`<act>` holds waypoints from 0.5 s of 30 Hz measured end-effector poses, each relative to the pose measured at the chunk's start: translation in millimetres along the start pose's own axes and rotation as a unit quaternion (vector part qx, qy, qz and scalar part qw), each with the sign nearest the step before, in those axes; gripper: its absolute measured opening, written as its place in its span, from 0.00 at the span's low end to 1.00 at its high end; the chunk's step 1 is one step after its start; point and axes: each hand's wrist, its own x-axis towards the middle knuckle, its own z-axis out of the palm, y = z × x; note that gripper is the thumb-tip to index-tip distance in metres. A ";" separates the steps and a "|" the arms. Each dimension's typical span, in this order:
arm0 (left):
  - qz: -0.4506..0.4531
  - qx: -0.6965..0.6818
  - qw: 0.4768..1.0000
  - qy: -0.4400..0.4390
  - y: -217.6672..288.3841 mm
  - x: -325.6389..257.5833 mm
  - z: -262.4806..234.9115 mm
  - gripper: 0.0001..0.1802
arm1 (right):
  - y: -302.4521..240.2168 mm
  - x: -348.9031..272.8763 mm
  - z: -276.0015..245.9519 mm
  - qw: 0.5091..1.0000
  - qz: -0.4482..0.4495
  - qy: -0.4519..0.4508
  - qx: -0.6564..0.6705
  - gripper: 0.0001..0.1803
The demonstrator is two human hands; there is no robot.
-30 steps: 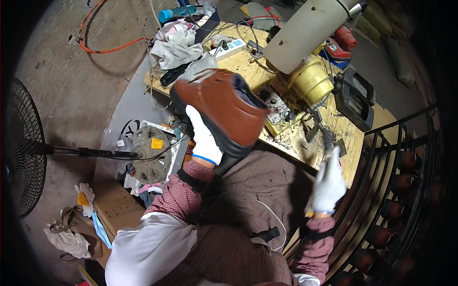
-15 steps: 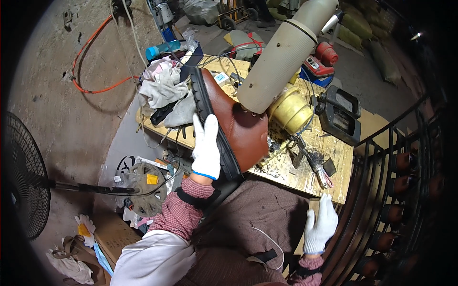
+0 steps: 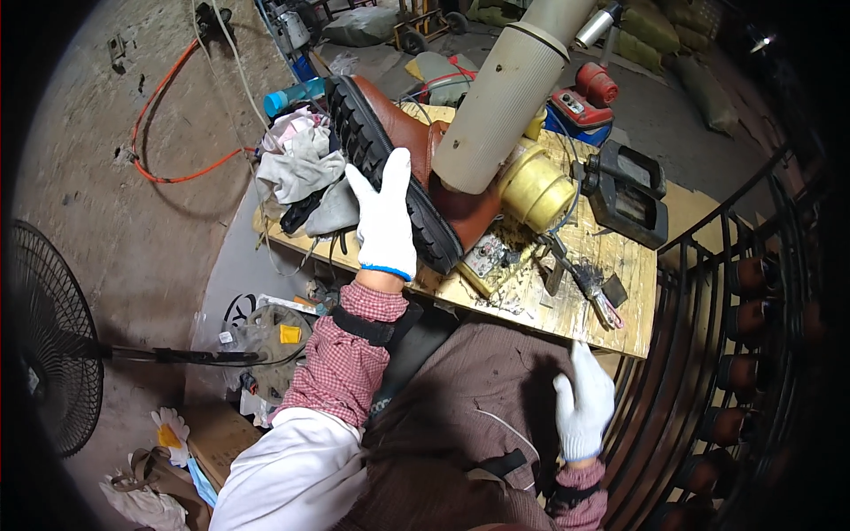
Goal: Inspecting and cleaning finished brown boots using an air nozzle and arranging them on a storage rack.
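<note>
At the far left, a black fan (image 3: 55, 345) stands before a wall along which an orange hose (image 3: 181, 180) curves. Lower down, a white glove (image 3: 174, 432) lies near a cardboard box (image 3: 226, 438). Pale rags (image 3: 304, 170) are heaped at the left end of the wooden worktop (image 3: 636, 310), just beside a blue bottle (image 3: 297, 94). The gloved left hand (image 3: 387, 221) presses against the black treaded sole of a brown boot (image 3: 447, 215), two digits spread in a V; I cannot tell how far its grip closes around the boot. The boot is tilted above the worktop, its shaft partly hidden behind the end of a thick beige tube (image 3: 509, 106). To the right sit a yellow cylinder (image 3: 536, 188) and dark-smeared pliers (image 3: 591, 290). The gloved right hand (image 3: 580, 398) is at the worktop's front edge, grip wide, thumb apart from the fingers. Beyond, a black rack (image 3: 728, 219) bears brown footwear (image 3: 753, 319).
</note>
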 end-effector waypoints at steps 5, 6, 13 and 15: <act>-0.080 -0.014 0.993 0.084 0.6 -31.6 -23.2 0.50 | -73.7 106.8 18.2 0.962 -0.270 0.015 0.036 0.29; -0.066 -0.031 0.995 0.061 -0.3 -43.1 -24.0 0.51 | -91.9 125.2 19.0 0.950 -0.311 0.012 0.026 0.27; -0.068 -0.045 0.993 0.090 7.1 -65.6 -39.4 0.55 | -109.3 99.9 33.7 0.921 -0.318 -0.214 -0.072 0.03; -0.055 -0.117 0.990 0.053 9.7 -48.5 -49.4 0.55 | -61.5 56.8 27.5 0.835 -0.274 -0.476 0.017 0.04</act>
